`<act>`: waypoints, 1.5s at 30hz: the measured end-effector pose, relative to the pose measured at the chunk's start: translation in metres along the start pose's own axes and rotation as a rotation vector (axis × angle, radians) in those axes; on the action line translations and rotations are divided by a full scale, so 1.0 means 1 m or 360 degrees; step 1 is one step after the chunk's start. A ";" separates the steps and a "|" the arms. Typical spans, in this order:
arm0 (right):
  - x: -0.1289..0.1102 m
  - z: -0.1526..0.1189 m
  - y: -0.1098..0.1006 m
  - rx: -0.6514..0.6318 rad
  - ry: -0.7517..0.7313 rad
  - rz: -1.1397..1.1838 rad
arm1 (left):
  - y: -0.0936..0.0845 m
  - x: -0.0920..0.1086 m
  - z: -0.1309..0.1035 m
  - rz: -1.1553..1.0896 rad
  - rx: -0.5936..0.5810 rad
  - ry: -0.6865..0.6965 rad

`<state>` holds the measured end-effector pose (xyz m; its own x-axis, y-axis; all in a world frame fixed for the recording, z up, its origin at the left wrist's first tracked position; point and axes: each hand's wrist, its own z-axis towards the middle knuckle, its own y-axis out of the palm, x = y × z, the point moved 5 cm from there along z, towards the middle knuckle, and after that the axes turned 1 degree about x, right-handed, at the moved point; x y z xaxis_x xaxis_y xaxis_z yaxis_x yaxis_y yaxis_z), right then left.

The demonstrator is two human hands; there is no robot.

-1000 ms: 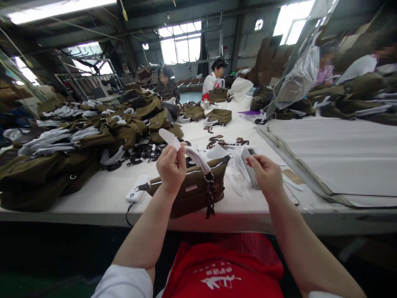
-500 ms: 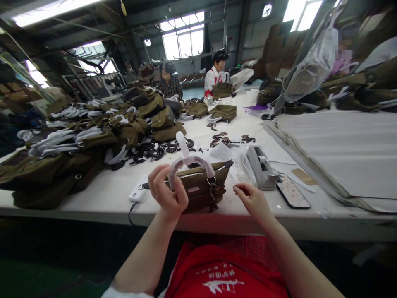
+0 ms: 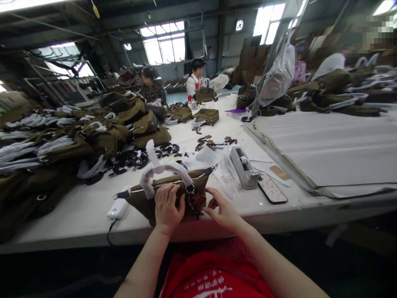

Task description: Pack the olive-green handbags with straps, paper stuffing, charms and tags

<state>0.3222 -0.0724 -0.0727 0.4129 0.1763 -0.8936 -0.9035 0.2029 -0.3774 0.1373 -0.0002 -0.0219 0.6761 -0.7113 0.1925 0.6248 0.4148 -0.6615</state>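
Olive handbag at the near edge of the worktop, white-wrapped handle arching above it! Left hand lies against its front, fingers loosely spread; right hand is at the dark charm, thumb and forefinger apart, any grip impossible to tell. Grey tape dispenser beside the phone.

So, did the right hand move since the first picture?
Yes. The right hand was in front of the gray tape dispenser; now it's left of it, by the olive bag.
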 end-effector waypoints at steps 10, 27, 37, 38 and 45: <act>0.079 -0.038 -0.090 0.0432 0.0507 -0.1433 | -0.015 -0.001 -0.018 -0.0229 0.0143 -0.0020; 0.070 -0.035 -0.038 0.0023 0.0574 -0.1733 | -0.003 0.075 -0.072 -0.1015 -0.0452 -0.0128; 0.084 -0.047 -0.054 -0.0284 0.0915 -0.1326 | 0.013 0.077 -0.078 -0.1067 -0.0693 -0.0142; 0.086 -0.052 -0.053 -0.0327 0.0924 -0.1248 | 0.017 0.079 -0.081 -0.1064 -0.0770 -0.0147; 0.083 -0.074 -0.060 -0.0014 0.0694 -0.1019 | 0.040 0.087 -0.097 -0.1027 -0.1165 -0.0224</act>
<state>0.4021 -0.1415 -0.1428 0.7742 -0.3681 -0.5149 -0.5057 0.1295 -0.8529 0.1829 -0.1008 -0.1020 0.3603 -0.5839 0.7275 0.5263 -0.5166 -0.6754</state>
